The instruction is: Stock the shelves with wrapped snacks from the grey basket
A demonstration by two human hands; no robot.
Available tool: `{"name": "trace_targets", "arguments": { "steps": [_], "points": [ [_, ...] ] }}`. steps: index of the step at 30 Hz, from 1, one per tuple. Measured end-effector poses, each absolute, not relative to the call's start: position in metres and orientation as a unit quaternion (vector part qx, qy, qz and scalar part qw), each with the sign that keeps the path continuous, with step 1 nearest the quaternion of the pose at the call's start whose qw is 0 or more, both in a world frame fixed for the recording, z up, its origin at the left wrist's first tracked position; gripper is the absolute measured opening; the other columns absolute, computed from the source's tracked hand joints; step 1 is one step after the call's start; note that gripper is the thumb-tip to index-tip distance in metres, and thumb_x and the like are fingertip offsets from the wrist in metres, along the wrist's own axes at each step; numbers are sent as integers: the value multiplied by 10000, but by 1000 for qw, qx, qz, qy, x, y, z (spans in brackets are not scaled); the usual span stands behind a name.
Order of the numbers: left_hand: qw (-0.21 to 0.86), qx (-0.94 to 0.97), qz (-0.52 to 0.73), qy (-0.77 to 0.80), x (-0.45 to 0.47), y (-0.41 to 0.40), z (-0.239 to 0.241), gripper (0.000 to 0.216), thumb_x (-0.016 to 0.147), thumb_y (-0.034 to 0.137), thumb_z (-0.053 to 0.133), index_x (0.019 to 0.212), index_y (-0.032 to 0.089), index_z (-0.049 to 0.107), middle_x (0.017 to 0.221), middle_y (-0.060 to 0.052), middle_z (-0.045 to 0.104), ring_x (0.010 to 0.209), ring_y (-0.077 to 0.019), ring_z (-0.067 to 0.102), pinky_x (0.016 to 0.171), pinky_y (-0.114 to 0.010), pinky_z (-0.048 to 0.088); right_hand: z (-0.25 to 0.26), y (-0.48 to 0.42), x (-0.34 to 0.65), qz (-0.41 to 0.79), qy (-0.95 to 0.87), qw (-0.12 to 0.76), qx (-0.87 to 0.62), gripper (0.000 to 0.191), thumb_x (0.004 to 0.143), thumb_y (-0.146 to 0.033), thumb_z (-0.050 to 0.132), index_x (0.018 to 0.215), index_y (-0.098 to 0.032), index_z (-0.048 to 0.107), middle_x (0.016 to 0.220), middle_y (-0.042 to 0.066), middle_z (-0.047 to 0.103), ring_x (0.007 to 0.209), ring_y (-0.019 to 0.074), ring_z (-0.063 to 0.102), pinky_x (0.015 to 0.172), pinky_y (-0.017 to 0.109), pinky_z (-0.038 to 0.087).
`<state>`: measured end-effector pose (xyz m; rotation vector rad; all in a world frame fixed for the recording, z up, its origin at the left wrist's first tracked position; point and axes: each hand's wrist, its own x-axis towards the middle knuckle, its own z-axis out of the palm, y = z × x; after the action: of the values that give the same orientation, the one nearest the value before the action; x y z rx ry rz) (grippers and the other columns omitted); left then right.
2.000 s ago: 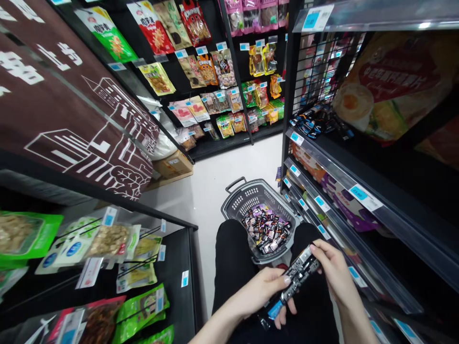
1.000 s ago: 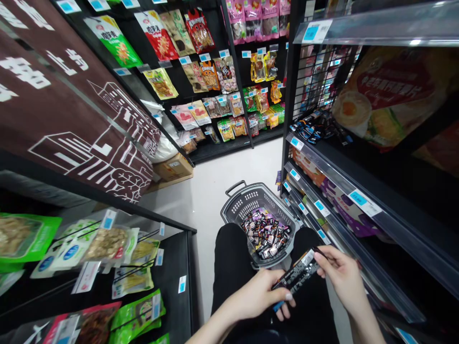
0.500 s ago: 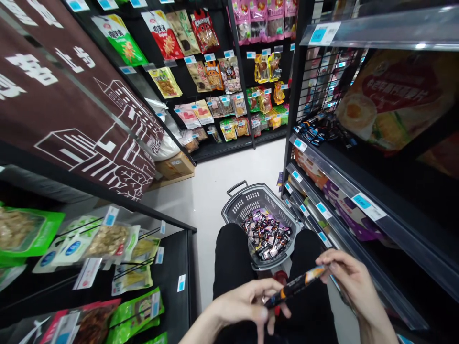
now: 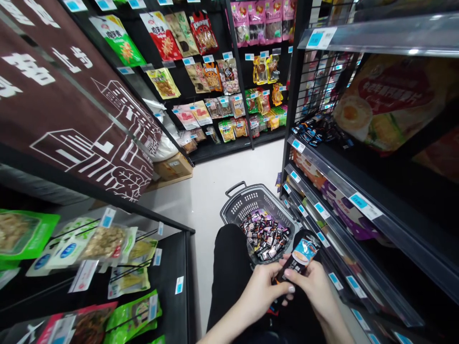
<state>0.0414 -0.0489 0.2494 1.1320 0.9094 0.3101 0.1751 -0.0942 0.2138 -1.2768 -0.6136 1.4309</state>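
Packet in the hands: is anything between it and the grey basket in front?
Nothing visible. Both the left hand and the right hand hold the packet right at the near rim of the open-topped basket, which has small wrapped snacks inside.

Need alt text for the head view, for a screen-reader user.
The left hand and right hand hold a dark snack packet with a blue end over the person's lap. Just ahead on the floor stands a grey basket of small wrapped packets, in an aisle of black shelves.
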Motion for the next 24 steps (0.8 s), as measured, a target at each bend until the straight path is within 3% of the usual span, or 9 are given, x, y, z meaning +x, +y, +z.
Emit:
{"name": "trace_targets", "arguments": {
  "steps": [6, 14, 19, 24],
  "points": [
    [726, 552, 110, 396, 37, -51, 259, 91, 683, 197, 603, 696, 107, 596, 615, -4, 604, 541, -112, 546, 552, -222, 459, 209, -95, 185, 584, -208, 572, -537, 353, 628, -396, 745, 850, -125, 707, 863, 121, 711, 879, 277, 650, 842, 391, 486],
    [768, 516, 59, 374, 4, -31, 264, 244, 643, 235, 682, 842, 96, 658, 757, -49, 664, 660, -140, 595, 675, -263, 479, 212, -98, 194, 533, -101, 650, -532, 333, 561, -361, 790, 777, -126, 697, 719, 101, 700, 701, 265, 666, 686, 385, 536],
    [685, 491, 202, 500, -11, -1, 260, 384, 531, 300, 759, 838, 103, 639, 680, -25, 639, 584, -163, 599, 578, -279, 485, 201, -107, 194, 528, -193, 609, -559, 330, 578, -372, 775, 806, -141, 715, 784, 111, 708, 723, 250, 660, 701, 366, 532],
    [576, 539, 325, 521, -5, 26, 262, 292, 614, 376, 692, 703, 107, 623, 651, -4, 606, 611, -114, 526, 580, -210, 411, 199, -113, 163, 564, -326, 510, -562, 318, 659, -437, 702, 809, -157, 715, 787, 89, 708, 756, 244, 656, 700, 327, 533]
  ]
}}
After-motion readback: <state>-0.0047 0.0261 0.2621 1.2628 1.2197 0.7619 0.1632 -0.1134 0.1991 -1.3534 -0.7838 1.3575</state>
